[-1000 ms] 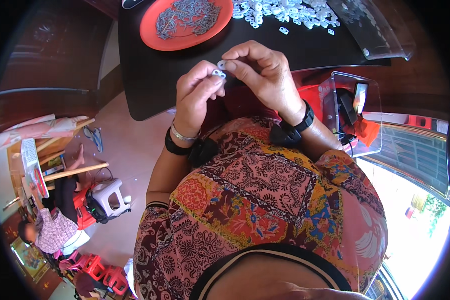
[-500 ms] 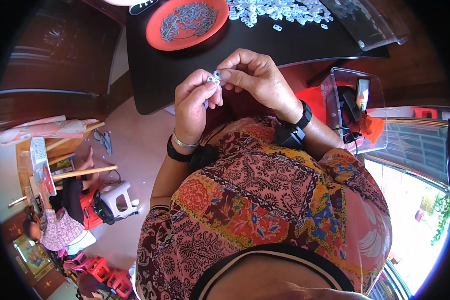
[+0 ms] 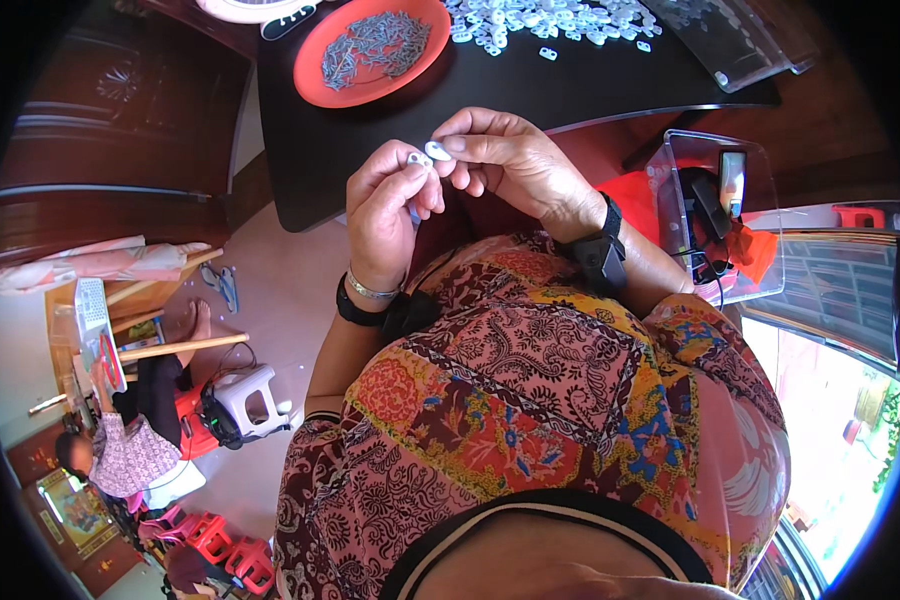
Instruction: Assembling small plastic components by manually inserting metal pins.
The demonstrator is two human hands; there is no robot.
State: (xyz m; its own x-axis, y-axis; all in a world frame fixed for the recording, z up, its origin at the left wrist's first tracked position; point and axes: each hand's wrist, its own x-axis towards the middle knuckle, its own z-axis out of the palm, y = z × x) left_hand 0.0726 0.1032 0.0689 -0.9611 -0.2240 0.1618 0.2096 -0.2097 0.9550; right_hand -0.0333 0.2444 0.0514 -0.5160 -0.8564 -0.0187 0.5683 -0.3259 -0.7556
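Note:
My left hand is closed, its thumb and forefinger pinching a small white plastic piece with holes. Just to the right, a second small white piece, rounded at the ends, sits in the pinch of my right hand. The two pieces are very close; I cannot tell whether they touch. Both hands hover in front of the dark table's near edge. On the table a red-orange plate holds many thin grey nail-like or screw-like pieces. To its right lies a heap of white pieces with holes.
At the table's right stands a clear plastic tray. Below it, a clear bin holds dark and orange items. On the left, another person sits low by a wooden frame, near a grey plastic stool and red stools.
My right fingers have turned their white piece so that its smooth side shows. Both hands stay close together, still pinching. The whole view has shifted slightly.

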